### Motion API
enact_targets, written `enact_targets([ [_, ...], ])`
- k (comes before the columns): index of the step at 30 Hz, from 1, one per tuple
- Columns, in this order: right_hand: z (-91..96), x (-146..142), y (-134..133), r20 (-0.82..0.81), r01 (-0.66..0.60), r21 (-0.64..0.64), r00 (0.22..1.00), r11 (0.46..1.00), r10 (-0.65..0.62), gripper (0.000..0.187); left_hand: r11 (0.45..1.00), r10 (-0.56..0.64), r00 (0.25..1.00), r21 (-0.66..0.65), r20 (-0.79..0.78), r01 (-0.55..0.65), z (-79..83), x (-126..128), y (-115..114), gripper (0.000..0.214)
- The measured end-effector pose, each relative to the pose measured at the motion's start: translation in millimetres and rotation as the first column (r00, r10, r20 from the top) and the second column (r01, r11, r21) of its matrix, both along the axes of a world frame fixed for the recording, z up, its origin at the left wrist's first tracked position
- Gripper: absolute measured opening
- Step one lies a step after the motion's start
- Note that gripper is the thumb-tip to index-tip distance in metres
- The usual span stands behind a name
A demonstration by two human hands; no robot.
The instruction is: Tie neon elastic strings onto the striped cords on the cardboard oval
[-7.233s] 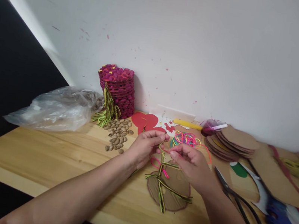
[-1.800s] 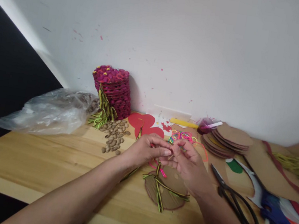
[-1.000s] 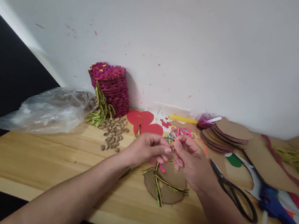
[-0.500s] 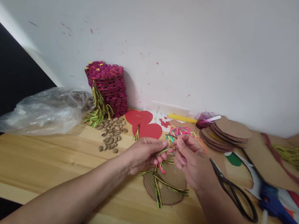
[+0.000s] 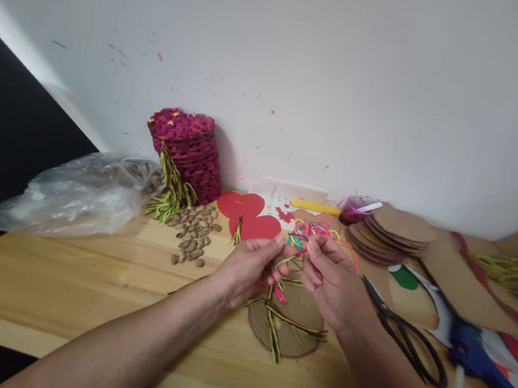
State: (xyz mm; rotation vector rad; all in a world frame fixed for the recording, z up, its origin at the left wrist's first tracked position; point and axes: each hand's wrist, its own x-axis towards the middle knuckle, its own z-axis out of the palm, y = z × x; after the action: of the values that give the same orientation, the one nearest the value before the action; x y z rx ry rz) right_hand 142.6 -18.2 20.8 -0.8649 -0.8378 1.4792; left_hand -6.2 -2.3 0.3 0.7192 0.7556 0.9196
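a green-and-yellow cord point(image 5: 288, 261) is pinched between the left hand point(image 5: 251, 267) and the right hand point(image 5: 330, 281), which are held close together just above a brown cardboard disc point(image 5: 296, 331) on the wooden table point(image 5: 77, 283). loose cord ends are spread across the disc. black scissors point(image 5: 405, 342) lie to the right.

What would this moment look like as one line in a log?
left hand: pinching cords | right hand: pinching cords | cardboard disc: flat on table

two scissors: black scissors point(image 5: 390, 320), blue scissors point(image 5: 478, 364); two red hearts point(image 5: 258, 227); one plastic bag point(image 5: 72, 194); one yellow stick point(image 5: 316, 207); one cord-wrapped disc point(image 5: 295, 341).
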Motion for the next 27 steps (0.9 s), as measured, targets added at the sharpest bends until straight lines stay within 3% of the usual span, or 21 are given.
enact_targets([
  [7,-3.0,0.4,2.3,-0.042,0.031,-0.066,0.999,0.997,-0.034,0.036,0.994,0.021,0.999,0.106,-0.032,-0.017,-1.4,1.8,-2.8,0.034],
  [14,-5.0,-2.4,2.2,-0.068,0.044,-0.094,0.996,0.995,-0.05,0.035,0.996,0.069,0.996,0.069,-0.06,-0.064,-3.0,3.8,-1.9,0.039],
  [20,-4.2,-2.5,3.6,-0.097,0.079,-0.134,0.991,0.988,-0.093,0.036,0.981,0.072,0.992,0.186,-0.105,-0.051,-2.2,2.5,-3.9,0.037],
  [27,-3.0,-2.1,4.1,-0.129,0.068,-0.178,0.987,0.982,-0.091,0.034,0.931,0.184,0.94,0.357,-0.289,-0.072,-1.4,6.5,-6.5,0.025],
])
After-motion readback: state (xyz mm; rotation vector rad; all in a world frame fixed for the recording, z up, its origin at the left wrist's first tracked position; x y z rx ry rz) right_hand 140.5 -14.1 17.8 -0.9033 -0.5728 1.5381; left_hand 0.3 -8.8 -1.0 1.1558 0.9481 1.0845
